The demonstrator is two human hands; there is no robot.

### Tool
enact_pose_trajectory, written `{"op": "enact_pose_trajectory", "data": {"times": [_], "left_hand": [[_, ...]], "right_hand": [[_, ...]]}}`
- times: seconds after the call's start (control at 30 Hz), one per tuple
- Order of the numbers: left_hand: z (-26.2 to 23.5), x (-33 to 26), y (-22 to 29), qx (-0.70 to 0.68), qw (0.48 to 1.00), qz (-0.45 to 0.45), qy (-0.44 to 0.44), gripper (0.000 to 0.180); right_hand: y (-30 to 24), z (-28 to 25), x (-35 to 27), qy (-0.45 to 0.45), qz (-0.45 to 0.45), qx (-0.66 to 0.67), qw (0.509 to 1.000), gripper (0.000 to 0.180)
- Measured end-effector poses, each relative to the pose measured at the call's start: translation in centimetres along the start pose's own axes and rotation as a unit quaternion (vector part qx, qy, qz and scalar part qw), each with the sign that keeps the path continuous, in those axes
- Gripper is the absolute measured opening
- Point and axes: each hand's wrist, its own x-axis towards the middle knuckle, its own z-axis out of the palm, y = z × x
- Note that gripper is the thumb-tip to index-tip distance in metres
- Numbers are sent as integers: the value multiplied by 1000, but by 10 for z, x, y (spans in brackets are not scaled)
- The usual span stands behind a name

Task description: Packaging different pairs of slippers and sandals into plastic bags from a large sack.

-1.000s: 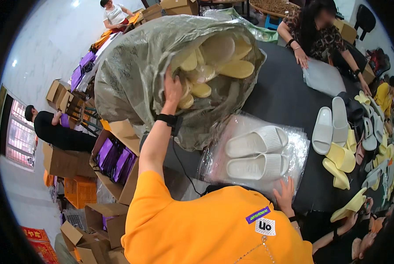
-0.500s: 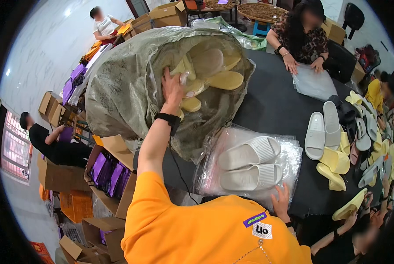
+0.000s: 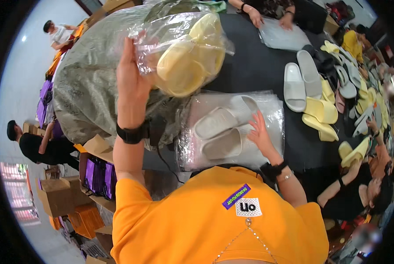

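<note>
So the left hand (image 3: 133,81) is up in the air with its fingers (image 3: 127,50) closed on the crinkly edge of a clear plastic bag (image 3: 186,48), and inside it sits a pair of pale yellow slides (image 3: 188,61), chunky, rounded and matte like soft foam. The bag hangs above the big grey-green sack (image 3: 86,83), which is thin, wrinkled film bulging over the left end of the dark worktop (image 3: 254,70). The right hand (image 3: 260,134) lies flat with fingers (image 3: 253,119) spread, resting on another glossy clear bag (image 3: 232,132) that holds a pair of off-white slides (image 3: 221,132), side by side and ribbed on the footbed. That bag sits right at the near edge of the worktop, just against the orange shirt (image 3: 197,220). Further right there's loose footwear: two whitish slides (image 3: 300,79) lying flat and a heap of yellow slides (image 3: 322,114) trailing toward the far right edge. Between the bagged pair and that heap there's a bare strip of dark surface. Other people's hands (image 3: 256,17) press on a flat clear bag (image 3: 283,37) at the far side.
</note>
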Motion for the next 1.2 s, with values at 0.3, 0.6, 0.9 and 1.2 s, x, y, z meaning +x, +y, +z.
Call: {"op": "enact_pose_trajectory", "data": {"times": [0.3,0.6,0.9,1.2], "left_hand": [[-46,-47,-102,-407,849,-252,-225,34],[-137,-97,-135,51,960,-264,79,23],[-199,-115,-173,338,916,-183,117,49],[-140,-109,-150,504,858,-5,97,35]], "right_hand": [[26,1,24,0,86,439,894,55],[0,-73,-9,134,80,133,979,33],[47,-70,-22,136,168,101,971,37],[52,-71,-15,157,132,191,960,41]]}}
